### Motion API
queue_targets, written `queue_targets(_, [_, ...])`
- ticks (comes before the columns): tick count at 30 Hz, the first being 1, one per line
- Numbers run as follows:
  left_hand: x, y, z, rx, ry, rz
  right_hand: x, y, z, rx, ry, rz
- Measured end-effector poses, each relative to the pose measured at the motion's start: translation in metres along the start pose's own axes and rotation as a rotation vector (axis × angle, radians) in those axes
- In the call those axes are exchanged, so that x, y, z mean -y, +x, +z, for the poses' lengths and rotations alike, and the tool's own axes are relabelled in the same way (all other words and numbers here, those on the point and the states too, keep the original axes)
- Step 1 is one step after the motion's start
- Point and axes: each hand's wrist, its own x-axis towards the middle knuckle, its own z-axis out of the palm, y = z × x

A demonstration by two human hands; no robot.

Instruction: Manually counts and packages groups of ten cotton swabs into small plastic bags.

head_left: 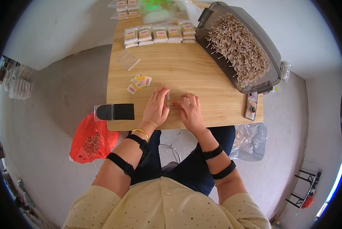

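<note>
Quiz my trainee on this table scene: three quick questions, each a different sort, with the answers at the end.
1. True or false: the grey bin stands on the person's right.
2. What lies between the left hand and the right hand?
3. The bag by the left front corner of the table is: (a) blue, (b) red, (c) green.

Key: 1. True. 2. Cotton swabs. 3. b.

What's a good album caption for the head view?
Left hand and right hand flank cotton swabs on a wooden table.
</note>
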Motion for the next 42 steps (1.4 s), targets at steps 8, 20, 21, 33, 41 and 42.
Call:
queue_targets(8, [0.001, 0.0, 0.002, 0.007, 0.014, 0.002, -0.003, 0.01, 0.003, -0.003, -0.053, 0.009])
queue_targets(20, [0.001, 0.001, 0.003, 0.002, 0.014, 0.012, -0.008, 0.018, 0.004, -0.022, -0.08, 0.037])
queue_targets(21, [0.0, 0.001, 0.003, 0.007, 0.01, 0.012, -0.009, 0.018, 0.004, -0.021, -0.092, 0.037])
queue_targets(33, [-0.001, 0.001, 0.003, 0.01, 0.024, -0.003, -0.011, 0.022, 0.006, -0.037, -0.095, 0.069])
queue_targets(41, [0.0, 0.001, 0.002, 0.006, 0.028, 0.005, -0.014, 0.028, 0.009, -0.036, -0.092, 0.069])
queue_targets(42, [0.0, 0.001, 0.003, 0.01, 0.027, 0.004, -0.015, 0.028, 0.009, -0.04, -0.088, 0.085])
